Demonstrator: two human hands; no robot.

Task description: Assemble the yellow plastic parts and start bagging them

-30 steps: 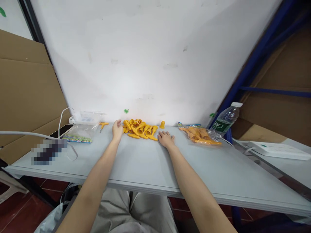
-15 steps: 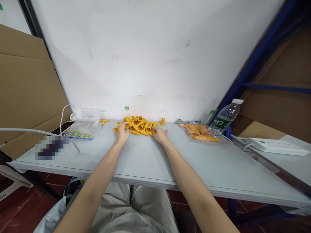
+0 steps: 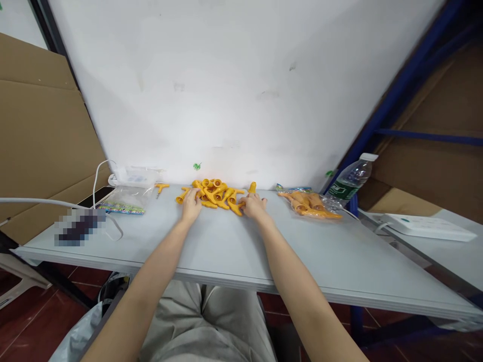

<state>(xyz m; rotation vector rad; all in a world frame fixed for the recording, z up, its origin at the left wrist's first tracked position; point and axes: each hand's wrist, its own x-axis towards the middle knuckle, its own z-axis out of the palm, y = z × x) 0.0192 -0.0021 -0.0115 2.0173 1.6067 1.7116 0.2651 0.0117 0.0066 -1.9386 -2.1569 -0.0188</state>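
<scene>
A pile of small orange plastic parts (image 3: 215,193) lies at the far edge of the pale grey table (image 3: 226,251), against the white wall. My left hand (image 3: 191,206) rests flat at the pile's left side, fingers touching the parts. At the pile's right side my right hand (image 3: 254,206) has its fingers curled on one orange part. A single orange piece (image 3: 252,187) stands just behind my right hand. Another loose orange part (image 3: 181,197) lies left of the pile.
A clear bag of orange parts (image 3: 311,205) and a water bottle (image 3: 350,181) sit to the right. To the left are clear plastic bags (image 3: 128,198), an orange T-shaped piece (image 3: 161,188), a phone (image 3: 94,198) with a white cable, and cardboard (image 3: 41,136). A white power strip (image 3: 426,227) lies far right.
Both hands moved inward from beside the pile onto it. The left hand pushed into the left side; the right hand then drew an orange part out to the right. The camera tilted slightly.
</scene>
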